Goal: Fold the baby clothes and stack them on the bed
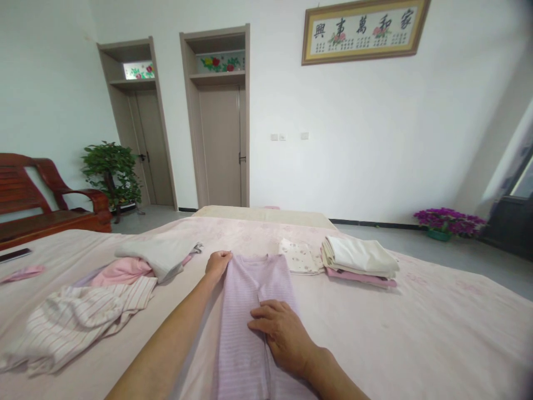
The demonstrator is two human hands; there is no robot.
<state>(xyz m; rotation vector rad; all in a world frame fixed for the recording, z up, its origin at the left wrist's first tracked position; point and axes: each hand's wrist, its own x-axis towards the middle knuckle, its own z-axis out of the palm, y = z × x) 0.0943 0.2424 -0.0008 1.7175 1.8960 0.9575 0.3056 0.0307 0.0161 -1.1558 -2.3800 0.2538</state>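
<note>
A lavender striped shirt (241, 333) lies lengthwise on the bed, its neckline at the far end and its sides turned inward. My left hand (219, 264) pinches its far left corner by the shoulder. Resting on the middle of the shirt is my right hand (285, 333), fingers stretched out and palm down. The shirt's near end runs out of view at the bottom.
To the left lie a rumpled striped garment (79, 322), a pink cloth (122, 271) and a grey garment (156, 255). A stack of folded clothes (360, 258) and a small printed cloth (297, 258) are at the right. A phone (14, 255) sits far left.
</note>
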